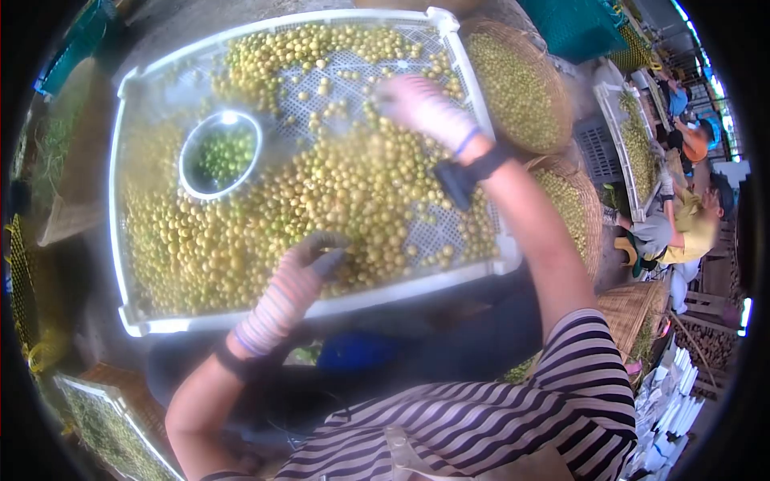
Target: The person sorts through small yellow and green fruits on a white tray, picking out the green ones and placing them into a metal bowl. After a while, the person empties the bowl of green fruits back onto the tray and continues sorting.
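A white mesh tray [321,309] lies in front of me, covered with round yellow-green fruits [297,192]. A round metal bowl [183,164] holding greener fruits stands among them on the left. My left hand [301,276], in a striped glove with grey fingertips, is over the near edge of the tray; thumb and fingers are apart, with nothing visible between them. My right hand [417,108], also gloved, is above the upper right of the tray, near a patch of bare mesh. Its fingers are smeared by motion, and any held fruit cannot be made out.
Round woven baskets [517,84] of fruits stand right of the tray. Farther right, people [690,224] sit by another white tray [634,160]. A dark crate [597,148] lies beside it. Another tray [116,425] is at the lower left, with a teal container [573,28] at the top.
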Demonstrator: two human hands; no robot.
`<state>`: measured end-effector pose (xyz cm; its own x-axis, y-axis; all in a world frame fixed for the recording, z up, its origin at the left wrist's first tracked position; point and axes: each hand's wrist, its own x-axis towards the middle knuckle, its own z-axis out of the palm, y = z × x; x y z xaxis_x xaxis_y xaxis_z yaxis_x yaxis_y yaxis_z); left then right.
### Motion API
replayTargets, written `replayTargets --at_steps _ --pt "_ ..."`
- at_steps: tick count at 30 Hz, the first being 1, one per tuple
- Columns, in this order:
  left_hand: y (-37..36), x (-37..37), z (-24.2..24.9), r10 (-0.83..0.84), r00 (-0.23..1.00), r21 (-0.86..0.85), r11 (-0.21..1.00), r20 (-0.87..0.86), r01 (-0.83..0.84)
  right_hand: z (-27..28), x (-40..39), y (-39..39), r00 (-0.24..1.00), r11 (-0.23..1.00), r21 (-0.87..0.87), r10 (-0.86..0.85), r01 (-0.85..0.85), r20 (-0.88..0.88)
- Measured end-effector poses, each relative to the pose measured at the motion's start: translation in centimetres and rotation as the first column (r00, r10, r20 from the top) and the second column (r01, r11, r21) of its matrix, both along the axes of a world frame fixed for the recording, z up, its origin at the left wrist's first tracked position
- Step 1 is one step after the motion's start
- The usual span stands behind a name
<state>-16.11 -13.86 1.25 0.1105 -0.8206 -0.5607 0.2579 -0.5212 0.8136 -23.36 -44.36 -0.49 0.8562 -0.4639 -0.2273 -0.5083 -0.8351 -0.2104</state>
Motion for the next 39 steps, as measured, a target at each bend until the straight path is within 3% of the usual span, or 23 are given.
replayTargets --at_steps 1,2,3,4,6,12,16,18,20,24,26,28,29,30,32,33,35,36,38,39 --pt "0.1 0.0 -0.2 -0.01 1.0 0.025 1.0 0.021 0.01 0.2 -2.4 -1.8 0.997 0.996 -0.026 -0.081 0.081 0.001" --pt "0.2 0.0 -0.3 -0.006 1.0 0.023 1.0 0.017 0.006 -0.5 -4.0 -3.8 0.975 0.986 -0.07 -0.158 0.149 -0.155" --pt "0.3 -0.1 -0.3 -0.009 1.0 0.024 1.0 0.017 0.009 0.4 -6.3 -4.0 0.984 0.986 -0.002 -0.166 0.166 -0.06" --pt "0.3 -0.2 -0.3 -0.013 1.0 0.026 1.0 0.017 0.013 -0.5 -7.4 -4.8 0.966 0.992 -0.015 -0.128 0.128 -0.226" --pt "0.2 -0.3 -0.5 -0.013 1.0 0.024 1.0 0.013 0.013 -0.4 -8.7 -4.6 0.928 0.995 -0.025 -0.095 0.092 -0.36" --pt "-0.2 -0.4 -1.0 -0.034 0.999 0.052 0.998 0.03 0.033 -2.3 -8.6 -2.7 0.916 0.979 -0.127 -0.197 0.162 -0.349" --pt "-0.3 -0.4 -0.9 -0.023 1.0 0.048 0.999 0.013 0.022 -1.7 -8.0 -2.9 0.915 0.986 -0.143 -0.134 0.086 -0.381" --pt "-0.3 -0.3 -1.0 -0.023 1.0 0.052 0.998 0.003 0.023 -0.8 -8.8 -3.6 0.968 0.982 -0.043 -0.191 0.186 -0.165" --pt "-0.1 -0.2 -1.1 -0.021 1.0 0.059 0.998 -0.002 0.022 -0.7 -9.2 -4.2 0.975 0.973 0.14 -0.165 0.186 -0.147" --pt "-0.1 0.1 -1.6 0.002 1.0 0.053 0.999 -0.027 -0.001 -0.7 -8.4 -2.4 0.996 0.994 0.108 -0.021 0.031 -0.092" --pt "-0.4 0.0 -1.7 0.011 0.999 0.056 0.998 -0.046 -0.009 0.6 -6.8 -0.5 0.992 0.964 0.253 -0.053 0.08 -0.112" --pt "-1.0 -0.1 -1.5 0.22 0.947 0.143 0.971 -0.236 -0.19 1.8 -5.9 2.9 0.99 0.836 0.532 -0.087 0.131 -0.108" --pt "-0.7 0.2 -3.3 0.284 0.874 0.135 0.958 -0.394 -0.251 0.5 -5.8 4.8 0.991 0.835 0.544 0.005 -0.079 0.137" --pt "-0.8 0.2 -3.5 0.282 0.874 0.133 0.959 -0.395 -0.25 -0.8 -5.8 6.8 0.923 0.816 0.504 0.092 -0.284 0.373" --pt "-1.2 0.1 -3.6 0.337 0.697 0.193 0.941 -0.633 -0.279 2.1 -5.3 11.0 0.97 0.757 0.612 0.13 -0.23 0.203" --pt "-1.3 0.1 -3.6 0.333 0.698 0.194 0.942 -0.633 -0.274 1.8 -5.8 10.7 0.971 0.758 0.612 0.124 -0.225 0.203" --pt "-1.0 0.1 -3.5 0.303 0.677 0.184 0.952 -0.67 -0.244 0.9 -7.0 9.0 0.88 0.89 0.197 0.331 -0.411 0.342" --pt "-0.9 0.1 -3.4 0.29 0.664 0.177 0.956 -0.689 -0.233 1.5 -6.7 7.1 0.96 0.964 0.072 0.262 -0.255 -0.1" --pt "-0.7 0.2 -3.5 0.281 0.687 0.163 0.959 -0.67 -0.234 0.3 -9.8 2.3 0.946 0.974 -0.077 0.188 -0.215 -0.266" --pt "-0.7 0.3 -3.6 0.258 0.705 0.138 0.965 -0.661 -0.223 -1.1 -11.9 0.5 0.977 0.983 -0.097 0.141 -0.158 -0.16"
